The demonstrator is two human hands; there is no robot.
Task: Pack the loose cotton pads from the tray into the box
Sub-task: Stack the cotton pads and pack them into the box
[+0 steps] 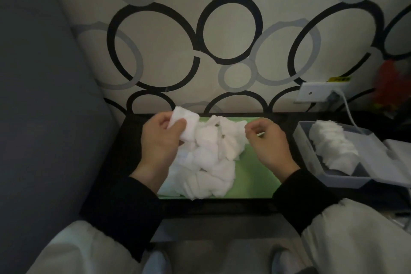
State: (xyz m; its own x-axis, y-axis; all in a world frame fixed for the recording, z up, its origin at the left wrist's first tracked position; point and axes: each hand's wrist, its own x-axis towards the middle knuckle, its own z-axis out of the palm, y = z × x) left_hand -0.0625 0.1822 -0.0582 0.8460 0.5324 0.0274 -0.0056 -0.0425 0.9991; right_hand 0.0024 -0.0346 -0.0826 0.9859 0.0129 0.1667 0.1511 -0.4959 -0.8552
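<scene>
Ring-patterned wallpaper (229, 35) rises behind the dark table (131, 140); over its green tray (255, 176) my left hand (159, 140) grips stacked cotton pads (183, 125), my right hand (270, 144) curls, contents unclear.

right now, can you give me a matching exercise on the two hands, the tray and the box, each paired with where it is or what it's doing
1 left hand
2 right hand
3 tray
4 box

A stands right of the tray, row of pads inside
B grips a few pads
C green, bears the loose pile
D fingers curled, over the tray's right side

Pairs: 1-B, 2-D, 3-C, 4-A
</scene>
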